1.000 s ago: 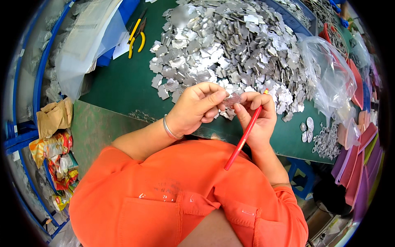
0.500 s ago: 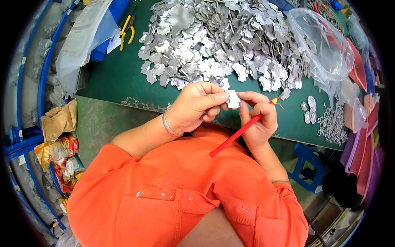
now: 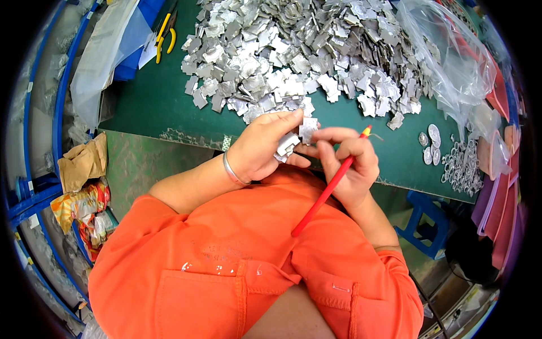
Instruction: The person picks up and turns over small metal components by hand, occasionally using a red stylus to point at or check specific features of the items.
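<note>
My left hand [image 3: 261, 140] is turned partly palm up, fingers half curled around a few small silver metal plates [image 3: 287, 146]. Another notched metal plate [image 3: 308, 129] shows between the two hands, close to the right fingertips; whether those touch it I cannot tell. In my right hand [image 3: 357, 166] a red pencil [image 3: 322, 204] lies slantwise between the fingers, its yellow-banded tip pointing up and away. Just beyond the hands spreads a big heap of similar metal plates [image 3: 271, 62] on the green tabletop [image 3: 152, 107].
Yellow-handled pliers [image 3: 165, 40] lie at the far left. On the right are a clear plastic bag [image 3: 451, 62], some oval metal pieces [image 3: 433, 135] and a pile of small metal rings [image 3: 462, 166]. A blue stool [image 3: 423, 223] stands below the table's right edge.
The plate that both hands pinched between their fingertips is no longer held that way. My left hand has opened palm up, showing plates in it. The right hand still holds the pencil.
</note>
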{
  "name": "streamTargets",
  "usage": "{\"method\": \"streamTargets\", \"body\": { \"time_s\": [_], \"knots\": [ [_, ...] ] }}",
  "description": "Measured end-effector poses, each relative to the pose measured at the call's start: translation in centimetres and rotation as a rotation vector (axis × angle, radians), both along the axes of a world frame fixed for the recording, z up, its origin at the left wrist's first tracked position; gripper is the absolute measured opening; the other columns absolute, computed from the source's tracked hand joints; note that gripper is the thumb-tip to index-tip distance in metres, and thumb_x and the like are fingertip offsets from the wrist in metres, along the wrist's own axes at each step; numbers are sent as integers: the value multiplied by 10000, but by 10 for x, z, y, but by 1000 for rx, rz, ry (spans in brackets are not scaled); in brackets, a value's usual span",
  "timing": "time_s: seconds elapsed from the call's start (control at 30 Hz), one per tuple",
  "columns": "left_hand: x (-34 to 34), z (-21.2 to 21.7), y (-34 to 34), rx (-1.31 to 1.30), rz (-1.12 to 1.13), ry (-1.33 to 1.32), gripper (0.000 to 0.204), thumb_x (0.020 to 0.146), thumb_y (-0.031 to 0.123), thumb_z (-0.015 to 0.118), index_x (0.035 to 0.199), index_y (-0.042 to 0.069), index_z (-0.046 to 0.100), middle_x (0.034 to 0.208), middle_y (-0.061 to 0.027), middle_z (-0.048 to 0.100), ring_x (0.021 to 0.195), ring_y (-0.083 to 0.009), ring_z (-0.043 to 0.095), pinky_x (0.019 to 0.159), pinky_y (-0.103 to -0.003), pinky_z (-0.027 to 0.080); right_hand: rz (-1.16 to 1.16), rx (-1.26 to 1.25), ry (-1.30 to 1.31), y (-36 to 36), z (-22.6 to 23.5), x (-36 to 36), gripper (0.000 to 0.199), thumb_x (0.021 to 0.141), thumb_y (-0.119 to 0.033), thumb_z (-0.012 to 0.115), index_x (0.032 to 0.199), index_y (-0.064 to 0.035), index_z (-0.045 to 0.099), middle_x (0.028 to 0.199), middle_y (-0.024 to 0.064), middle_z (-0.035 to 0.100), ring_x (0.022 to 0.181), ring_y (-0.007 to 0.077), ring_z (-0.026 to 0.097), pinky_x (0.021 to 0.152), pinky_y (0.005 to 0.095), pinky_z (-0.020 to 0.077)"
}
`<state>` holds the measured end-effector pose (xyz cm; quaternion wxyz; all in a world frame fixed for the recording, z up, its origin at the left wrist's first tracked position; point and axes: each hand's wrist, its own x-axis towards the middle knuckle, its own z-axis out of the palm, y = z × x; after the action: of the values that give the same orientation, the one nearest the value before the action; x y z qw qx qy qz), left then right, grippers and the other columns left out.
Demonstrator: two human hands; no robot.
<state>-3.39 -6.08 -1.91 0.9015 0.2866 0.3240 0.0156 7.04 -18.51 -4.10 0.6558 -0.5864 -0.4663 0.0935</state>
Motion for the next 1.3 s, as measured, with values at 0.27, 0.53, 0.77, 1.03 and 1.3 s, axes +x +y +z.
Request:
{"method": "streamTargets", "body": {
  "time_s": [0.27,0.53,0.77,1.03,1.3],
  "knots": [
    [-3,-10,10,33,34,-42,222,906,236,451,868,37,541,760,-57,539,624,-156,540,449,-262,416,-243,-365,-528,44,-14,51,266,615,17,705,727,-58,476,673,84,514,643,287,504,561,361,407],
    [1,-5,17,86,26,-78,264,919,213,430,995,-13,544,853,-103,585,734,-180,598,539,-278,502,-279,-260,-226,37,-13,50,235,681,40,656,694,-49,438,689,82,570,621,199,557,574,285,447],
    [4,0,17,97,-8,-92,255,900,220,508,993,-14,549,885,-118,614,731,-160,620,548,-237,518,-82,-67,-31,22,0,30,300,665,100,665,698,-54,409,777,101,617,690,149,576,609,245,454],
    [4,3,17,152,-7,-32,168,872,152,551,914,-8,576,793,-99,632,610,-114,593,482,-214,470,-54,-63,441,15,1,28,226,798,97,561,787,-44,385,916,149,595,756,116,552,641,212,446],
    [3,1,15,167,-38,-113,209,888,182,542,929,-18,585,807,-85,623,621,-111,580,492,-216,462,82,9,578,9,0,20,293,739,108,639,785,-49,397,895,141,590,754,117,552,648,222,463]
  ]
}}
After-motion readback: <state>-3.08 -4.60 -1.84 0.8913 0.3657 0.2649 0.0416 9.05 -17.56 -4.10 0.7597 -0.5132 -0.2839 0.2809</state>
